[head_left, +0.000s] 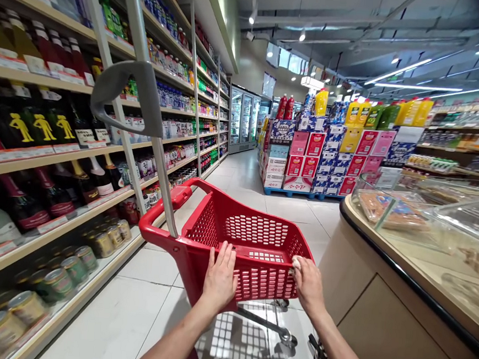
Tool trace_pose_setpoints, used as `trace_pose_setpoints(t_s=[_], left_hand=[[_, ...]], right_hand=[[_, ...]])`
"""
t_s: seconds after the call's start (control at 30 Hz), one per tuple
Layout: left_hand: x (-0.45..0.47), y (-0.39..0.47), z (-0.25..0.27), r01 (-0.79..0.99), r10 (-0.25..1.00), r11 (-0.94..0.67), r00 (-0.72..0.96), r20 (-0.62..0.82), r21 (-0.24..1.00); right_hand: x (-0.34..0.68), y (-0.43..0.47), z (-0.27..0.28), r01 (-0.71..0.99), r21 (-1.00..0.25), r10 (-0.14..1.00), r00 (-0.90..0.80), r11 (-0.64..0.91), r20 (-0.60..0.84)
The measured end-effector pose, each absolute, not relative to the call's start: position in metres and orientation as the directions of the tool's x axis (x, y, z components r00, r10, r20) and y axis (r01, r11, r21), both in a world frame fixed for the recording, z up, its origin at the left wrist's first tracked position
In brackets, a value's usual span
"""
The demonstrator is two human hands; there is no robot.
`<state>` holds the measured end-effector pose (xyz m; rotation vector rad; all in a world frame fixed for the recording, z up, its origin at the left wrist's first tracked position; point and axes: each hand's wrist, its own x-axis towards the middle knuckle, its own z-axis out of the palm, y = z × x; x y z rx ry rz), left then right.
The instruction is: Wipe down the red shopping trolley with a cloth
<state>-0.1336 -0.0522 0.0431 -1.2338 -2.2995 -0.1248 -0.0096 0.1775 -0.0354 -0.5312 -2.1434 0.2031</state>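
Observation:
In front of me a red plastic shopping cart [268, 230] stands sideways, its basket holding no goods. My left hand [220, 275] lies against the near side of the basket, fingers straight and pointing up to the rim. At the basket's right corner my right hand [309, 282] has its fingers curled around a small crumpled white wipe [296, 261], pressed to the rim. Part of the wipe is hidden by the fingers. A metal pole [163, 184] with a grey handle grip [126, 96] rises from the cart's left end.
Shelves [76, 147] of bottles and cans run along the left. A glass-topped counter [399, 253] curves close on the right. Stacked drink cartons [320, 152] stand on blue pallets [304, 194] ahead. Glass-door refrigerators [243, 119] line the back over a tiled floor [240, 174].

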Motion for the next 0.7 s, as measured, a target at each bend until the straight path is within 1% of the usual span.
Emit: trace_pose_setpoints(t_s=[0.03,0.17,0.23,0.3,0.4,0.47,0.6,0.7], left_hand=[[-0.132,-0.051,0.044,0.799,0.750,0.582,-0.454,0.482,-0.151],[-0.130,-0.051,0.050,0.817,0.770,0.556,-0.436,0.466,-0.156],[-0.131,-0.055,0.052,0.822,0.778,0.545,-0.421,0.466,-0.167],[-0.133,-0.059,0.053,0.814,0.769,0.556,-0.426,0.477,-0.170],[-0.134,-0.061,0.050,0.807,0.761,0.566,-0.433,0.484,-0.167],[-0.133,-0.059,0.050,0.814,0.769,0.558,-0.432,0.470,-0.164],[-0.137,-0.064,0.054,0.828,0.786,0.535,-0.413,0.461,-0.170],[-0.147,-0.080,0.061,0.784,0.729,0.599,-0.452,0.514,-0.160]], right_hand=[[-0.018,0.166,-0.033,0.280,-0.324,0.426,-0.516,0.904,0.743],[-0.062,0.107,-0.018,0.140,-0.217,0.258,-0.600,0.966,0.757],[-0.067,0.101,-0.017,0.107,-0.182,0.208,-0.626,0.977,0.752],[-0.055,0.116,-0.022,0.109,-0.173,0.202,-0.639,0.979,0.743],[-0.034,0.146,-0.033,0.185,-0.209,0.279,-0.589,0.960,0.758],[-0.034,0.145,-0.033,0.205,-0.236,0.312,-0.558,0.950,0.769],[-0.063,0.103,-0.018,0.099,-0.212,0.229,-0.597,0.972,0.769],[-0.069,0.097,-0.015,0.059,-0.194,0.187,-0.626,0.979,0.757]])
